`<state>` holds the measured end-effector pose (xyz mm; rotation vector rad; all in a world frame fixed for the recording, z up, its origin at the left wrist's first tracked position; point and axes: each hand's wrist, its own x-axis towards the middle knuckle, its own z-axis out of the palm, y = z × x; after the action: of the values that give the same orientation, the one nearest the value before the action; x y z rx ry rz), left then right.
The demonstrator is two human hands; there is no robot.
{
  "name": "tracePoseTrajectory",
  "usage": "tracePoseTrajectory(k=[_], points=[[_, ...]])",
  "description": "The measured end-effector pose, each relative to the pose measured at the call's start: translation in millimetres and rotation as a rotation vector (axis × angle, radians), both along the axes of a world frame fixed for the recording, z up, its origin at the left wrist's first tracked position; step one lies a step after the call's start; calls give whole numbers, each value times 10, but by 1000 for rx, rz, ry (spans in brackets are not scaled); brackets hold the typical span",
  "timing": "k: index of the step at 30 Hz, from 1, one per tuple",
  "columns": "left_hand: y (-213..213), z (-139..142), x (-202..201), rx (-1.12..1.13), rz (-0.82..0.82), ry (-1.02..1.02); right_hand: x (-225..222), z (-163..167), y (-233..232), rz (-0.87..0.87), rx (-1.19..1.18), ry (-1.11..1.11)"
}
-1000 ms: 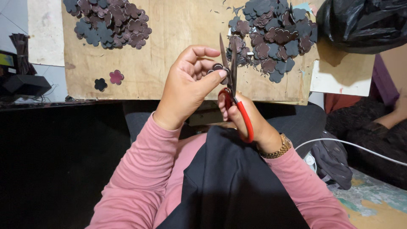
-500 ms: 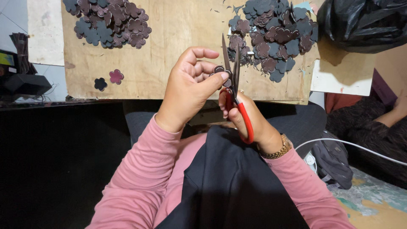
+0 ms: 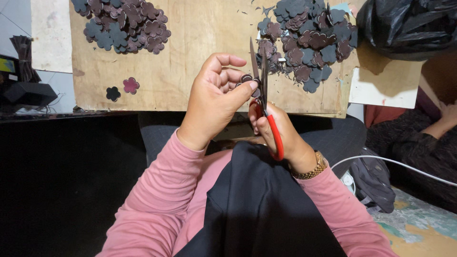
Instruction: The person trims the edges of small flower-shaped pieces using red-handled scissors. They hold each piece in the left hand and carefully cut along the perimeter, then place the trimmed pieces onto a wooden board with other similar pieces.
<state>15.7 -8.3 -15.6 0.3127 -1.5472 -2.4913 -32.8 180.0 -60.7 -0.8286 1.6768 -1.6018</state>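
Scissors: red-handled steel scissors sit in my right hand, blades parted and pointing up and away from me, the small dark flower-shaped cutout right at their crossing
Left hand: my left hand is closed in a pinch on that cutout, thumb and forefinger gripping its edge, the other fingers curled loosely above
Right hand: fingers closed through the red loops, wrapped firmly; a gold wristwatch sits on that wrist
Where the piece is: held in the air over my lap, in front of the near edge of the bare plywood board, touching the blades and my fingertips
Nick risk: my thumb tip lies just beside the blade, so I judge a careless close could catch skin rather than material
Slip risk: the piece is tiny and held only by its rim; if the blades bite and twist it, it may pop out and drop onto the black cloth on my lap, where dark on dark would be hard to find
Shape risk: a cut taken too deep would likely lop a petal, leaving it unlike the pink flower cutout lying on the board
Pile risk: the right-hand heap of dark flower cutouts is near the blade tips; a forward lurch could scatter it
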Motion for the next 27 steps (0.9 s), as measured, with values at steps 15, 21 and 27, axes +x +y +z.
tracePoseTrajectory(k=[15,21,27], points=[[-105,-75,-10,-107,-33,-1,9,-142,3,10,-118,-211],[-99,-55,23,-148,-61,-85,16,-39,9,83,-98,-151],[-90,-14,5,-114,-54,-74,6,-34,2,82,-69,-103]])
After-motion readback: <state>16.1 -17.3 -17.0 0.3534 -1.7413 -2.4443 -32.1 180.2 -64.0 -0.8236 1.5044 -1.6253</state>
